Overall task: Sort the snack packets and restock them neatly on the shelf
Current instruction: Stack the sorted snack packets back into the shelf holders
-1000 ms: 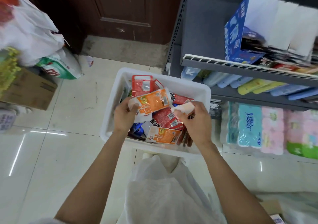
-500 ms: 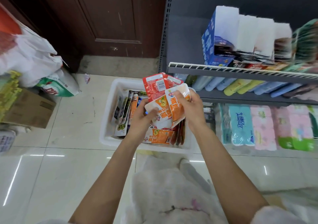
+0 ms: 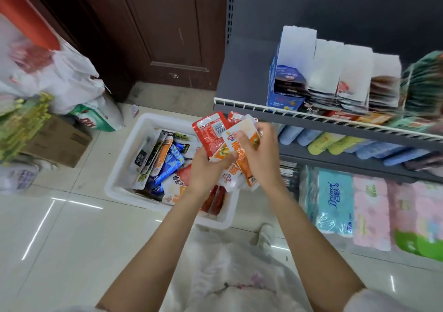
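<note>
Both hands, left hand (image 3: 203,167) and right hand (image 3: 257,151), clamp a fan of glossy red-and-orange plastic snack packets (image 3: 224,141) above the white plastic bin (image 3: 124,167) at twelve o'clock; they look light, floppy and slippery, so pinching the sealed edges seems best.

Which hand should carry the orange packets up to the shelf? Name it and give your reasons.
Probably the right hand. It already grips the orange packets and is nearer the shelf, which stands on its side. The left hand also holds the bundle, with red packets, over the white bin.
</note>
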